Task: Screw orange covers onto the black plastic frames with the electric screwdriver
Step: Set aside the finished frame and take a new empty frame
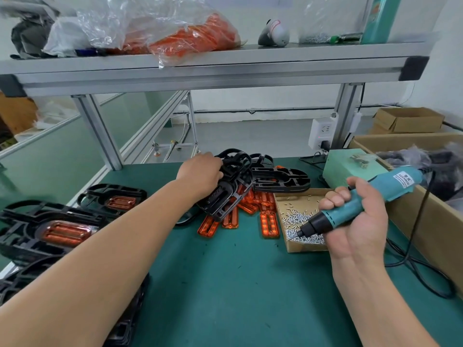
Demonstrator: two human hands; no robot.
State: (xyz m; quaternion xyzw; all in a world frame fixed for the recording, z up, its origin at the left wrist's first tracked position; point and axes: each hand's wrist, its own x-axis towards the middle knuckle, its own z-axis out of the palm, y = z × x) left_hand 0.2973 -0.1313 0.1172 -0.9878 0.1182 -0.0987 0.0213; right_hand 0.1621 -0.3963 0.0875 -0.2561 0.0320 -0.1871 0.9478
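Only one printed label shows plainly: a white label (402, 181) stuck on the teal body of the electric screwdriver (370, 199). It sits on the barrel just beyond where the right hand (355, 221) grips it, toward the cable end. The label carries blue print in two rows, what look like two larger characters above a line of small capitals, but blur leaves neither row readable. Well above and beyond the grip, a green upright post (379, 16) shows orange marks, too smeared to read as text.
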